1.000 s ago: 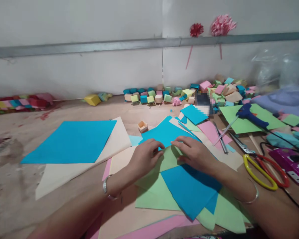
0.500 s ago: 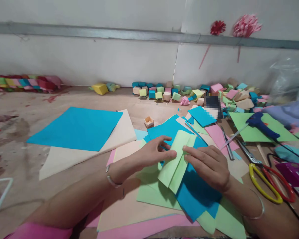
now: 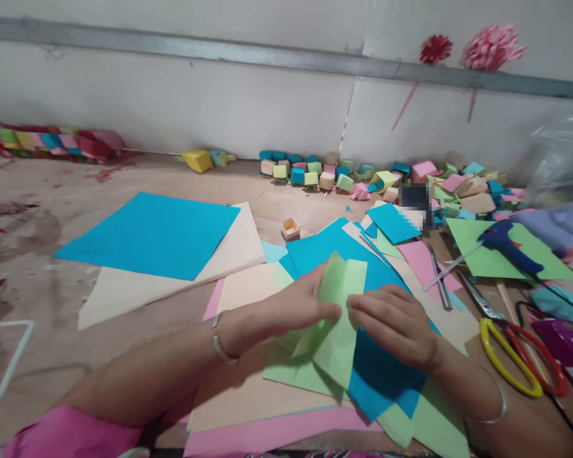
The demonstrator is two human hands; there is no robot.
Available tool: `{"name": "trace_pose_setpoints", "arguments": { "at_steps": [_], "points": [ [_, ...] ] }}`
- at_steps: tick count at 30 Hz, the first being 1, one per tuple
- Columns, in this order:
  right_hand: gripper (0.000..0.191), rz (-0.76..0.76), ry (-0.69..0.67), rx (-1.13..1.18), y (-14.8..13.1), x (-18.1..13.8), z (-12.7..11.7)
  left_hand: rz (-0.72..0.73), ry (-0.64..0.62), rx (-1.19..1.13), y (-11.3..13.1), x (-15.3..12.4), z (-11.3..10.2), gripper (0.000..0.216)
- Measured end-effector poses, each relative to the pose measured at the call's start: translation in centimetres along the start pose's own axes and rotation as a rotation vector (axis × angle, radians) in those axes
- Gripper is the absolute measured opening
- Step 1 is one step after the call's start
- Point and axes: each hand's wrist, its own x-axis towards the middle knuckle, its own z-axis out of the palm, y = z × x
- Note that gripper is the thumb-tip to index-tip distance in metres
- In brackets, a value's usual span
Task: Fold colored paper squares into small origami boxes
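Note:
A folded sheet of light green paper (image 3: 337, 343) is held up between my two hands, its creased flaps partly opened out. My left hand (image 3: 305, 302) grips its left side, thumb in front and the other fingers hidden behind the paper. On the right edge, my right hand (image 3: 396, 321) pinches the paper with thumb and fingertips. Blue sheets (image 3: 386, 369) lie beneath the hands, over more green, peach and pink sheets. Just beyond the hands stands a small open peach paper box (image 3: 291, 228).
A large blue sheet (image 3: 153, 235) lies on the left. Scissors (image 3: 510, 356), a cutter knife (image 3: 440, 280) and a blue glue gun (image 3: 510, 245) are on the right. Small coloured paper boxes (image 3: 310, 172) line the wall. A white frame (image 3: 9, 356) stands at the left edge.
The green paper's left flap has opened out and stands up. My left hand has closed round that side, its fingers now behind the paper. The view has shifted slightly.

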Motion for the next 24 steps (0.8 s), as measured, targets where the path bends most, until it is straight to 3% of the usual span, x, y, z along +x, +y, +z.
{"name": "trace_pose_setpoints", "arguments": {
  "at_steps": [3, 6, 10, 15, 21, 24],
  "points": [
    [0.02, 0.141, -0.073, 0.01, 1.7, -1.1, 0.8, -0.035, 0.134, -0.081, -0.2, 0.8, -1.4, 0.054],
    [0.023, 0.251, -0.163, 0.013, 3.0, -1.8, 1.6, -0.048, 0.246, -0.063, -0.9, 1.7, -3.1, 0.051],
    [0.033, 0.263, -0.251, -0.043, 3.2, -1.9, 1.9, -0.118, 0.297, -0.105, -1.8, 2.3, -3.8, 0.049],
    [0.029, 0.272, -0.143, -0.027, 3.4, -2.0, 1.7, -0.14, 0.319, -0.171, -2.2, 2.3, -3.2, 0.051],
    [0.03, 0.349, -0.293, 0.3, 5.2, -2.7, 1.3, 0.064, 0.239, 0.039, -2.2, 2.3, -3.4, 0.035],
    [0.023, 0.344, -0.385, 0.397, 5.4, -2.7, 0.8, 0.102, 0.328, 0.18, -2.0, 2.7, -3.9, 0.029]
  ]
}}
